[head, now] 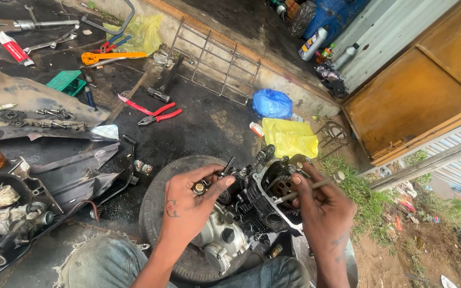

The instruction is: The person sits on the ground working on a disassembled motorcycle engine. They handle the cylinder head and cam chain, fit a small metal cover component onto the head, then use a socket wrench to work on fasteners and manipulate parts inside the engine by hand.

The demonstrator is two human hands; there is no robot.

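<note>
- The engine (241,218) rests on a tyre (156,202) laid flat on the oily ground, right in front of the person's knees; its open side with the toothed sprocket (283,186) faces up and to the right, and its long axis runs from lower left to upper right.
- The left hand (190,205) is closed around a small metal part (199,188) at the engine's top, pinched between thumb and fingers.
- The right hand (318,205) is closed on a thin metal rod (316,186) that lies nearly level, its tip reaching left to the sprocket.
- Red-handled pliers (158,114) lie on the ground beyond the tyre, with a hammer (165,82) just behind them and a wire rack (214,58) further back.
- An orange tool (110,56) and spanners lie at the upper left, near a green box (66,81).
- A yellow bag (290,137) and a blue bag (272,104) sit just past the engine, the blue one behind the yellow.
- A white bottle (313,44) with a coloured label stands at the wall, beside a blue drum (334,13).
</note>
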